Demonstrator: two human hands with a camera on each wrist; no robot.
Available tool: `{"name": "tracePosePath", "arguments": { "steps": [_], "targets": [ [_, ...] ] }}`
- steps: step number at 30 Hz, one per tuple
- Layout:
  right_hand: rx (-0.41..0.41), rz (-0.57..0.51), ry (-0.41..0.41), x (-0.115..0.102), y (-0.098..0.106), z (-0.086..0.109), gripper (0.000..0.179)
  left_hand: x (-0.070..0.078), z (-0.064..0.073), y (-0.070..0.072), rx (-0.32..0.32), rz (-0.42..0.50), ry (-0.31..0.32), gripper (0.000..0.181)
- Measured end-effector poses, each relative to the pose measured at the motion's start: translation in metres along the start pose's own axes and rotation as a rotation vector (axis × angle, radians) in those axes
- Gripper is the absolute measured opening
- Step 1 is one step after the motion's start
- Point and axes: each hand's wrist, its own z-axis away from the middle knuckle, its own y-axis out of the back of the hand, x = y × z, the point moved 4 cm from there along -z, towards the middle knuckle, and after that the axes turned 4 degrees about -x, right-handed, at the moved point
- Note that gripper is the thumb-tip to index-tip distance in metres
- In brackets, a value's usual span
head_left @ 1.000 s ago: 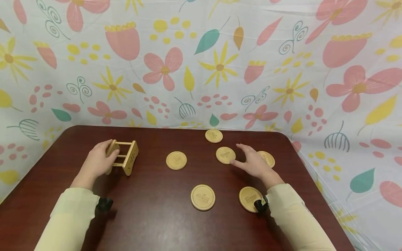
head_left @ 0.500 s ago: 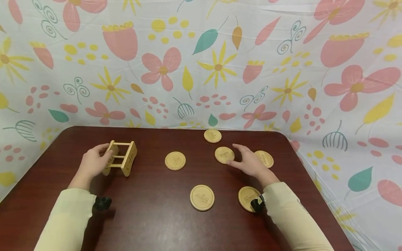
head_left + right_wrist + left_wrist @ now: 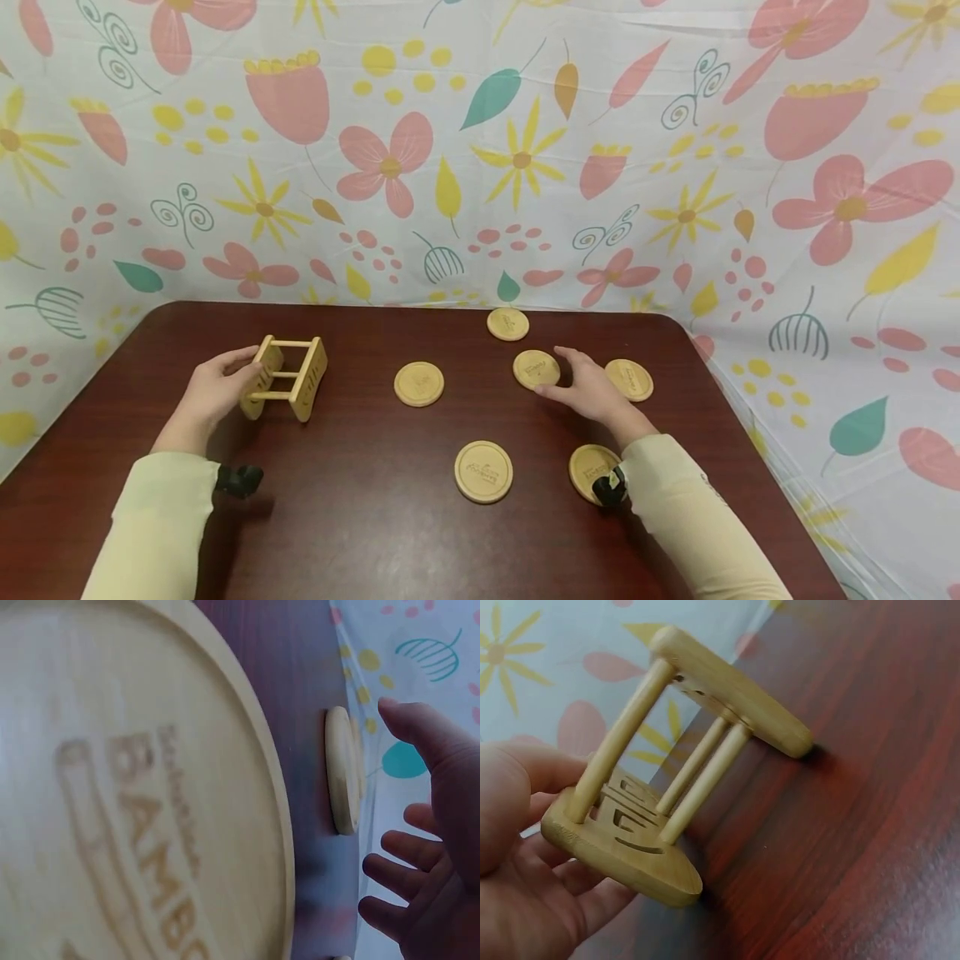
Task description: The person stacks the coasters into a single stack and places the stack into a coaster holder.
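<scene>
A small wooden coaster rack [image 3: 306,382] stands upright at the table's left, two slotted side panels joined by rods. My left hand [image 3: 217,385] is at its left panel; in the left wrist view, loosely bent fingers [image 3: 600,904] lie along that panel's outer side, and the thumb is not hooked round it. My right hand [image 3: 592,390] hovers with thumb and fingers spread round the right side of a round wooden coaster [image 3: 534,369]. In the right wrist view nothing lies between its fingers [image 3: 397,877]. Another coaster [image 3: 632,380] lies just beyond this hand's right side.
More coasters lie flat: one at the back edge [image 3: 507,324], one at mid-table [image 3: 419,384], one nearer [image 3: 483,472]. Another [image 3: 588,471] lies partly hidden under the right wrist's black camera [image 3: 609,487]. A floral curtain [image 3: 465,167] hangs behind the dark table [image 3: 360,533].
My left hand has drawn back leftward, its thumb pulling away from over the rack's panel. The right hand has shifted slightly left, closer over the coaster. Rack and coasters stay put.
</scene>
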Motion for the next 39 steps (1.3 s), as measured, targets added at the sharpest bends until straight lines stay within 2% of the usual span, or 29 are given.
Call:
{"name": "tracePosePath", "arguments": {
  "steps": [5, 11, 26, 39],
  "targets": [
    [0.006, -0.027, -0.010, 0.001, -0.004, -0.004, 0.090, -0.006, -0.003, -0.002, -0.048, 0.122, 0.085, 0.067],
    [0.014, -0.041, -0.023, 0.000, -0.007, -0.009, 0.090, -0.006, -0.003, -0.003, -0.048, 0.193, 0.101, 0.067],
    [-0.029, 0.000, -0.070, -0.002, -0.015, -0.023, 0.098, -0.012, -0.002, -0.004, -0.045, 0.228, 0.143, 0.068],
    [-0.040, 0.071, -0.112, -0.002, -0.014, -0.029, 0.097, -0.011, -0.003, -0.006, -0.054, 0.251, 0.156, 0.070]
  ]
}}
